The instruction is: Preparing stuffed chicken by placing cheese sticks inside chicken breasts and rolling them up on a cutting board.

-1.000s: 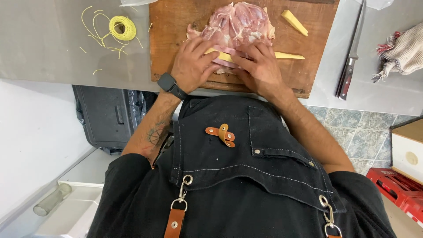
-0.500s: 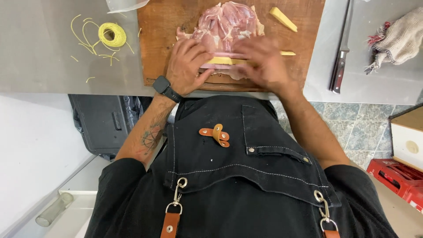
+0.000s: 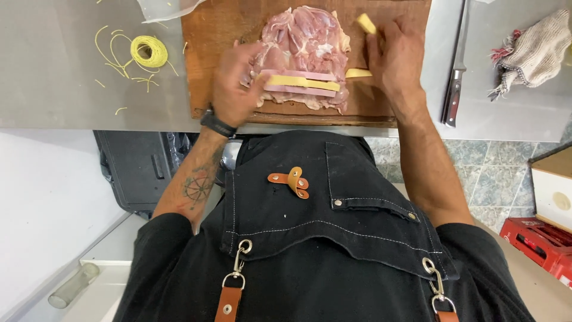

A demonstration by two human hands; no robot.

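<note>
flat pink raw boned meat (image 3: 304, 50) mid brown wooden board (image 3: 202, 59) | pale yellow cheese stick (image 3: 301, 82) on pink ham slice (image 3: 298, 90), long axis left-right between hands | left hand (image 3: 233, 83) loosely curled at its left end, touching | right hand (image 3: 396, 56) apparently pinching second cheese stick (image 3: 365, 24) | left nearer

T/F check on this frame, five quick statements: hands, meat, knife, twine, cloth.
1. The left hand touches the raw meat. True.
2. The right hand holds the knife. False: the knife lies on the counter, right of the wooden board.
3. A yellow cheese strip lies across the meat. True.
4. The yellow twine sits on the board. False: it is on the steel counter, left of it.
5. A cloth lies right of the knife. True.
</note>
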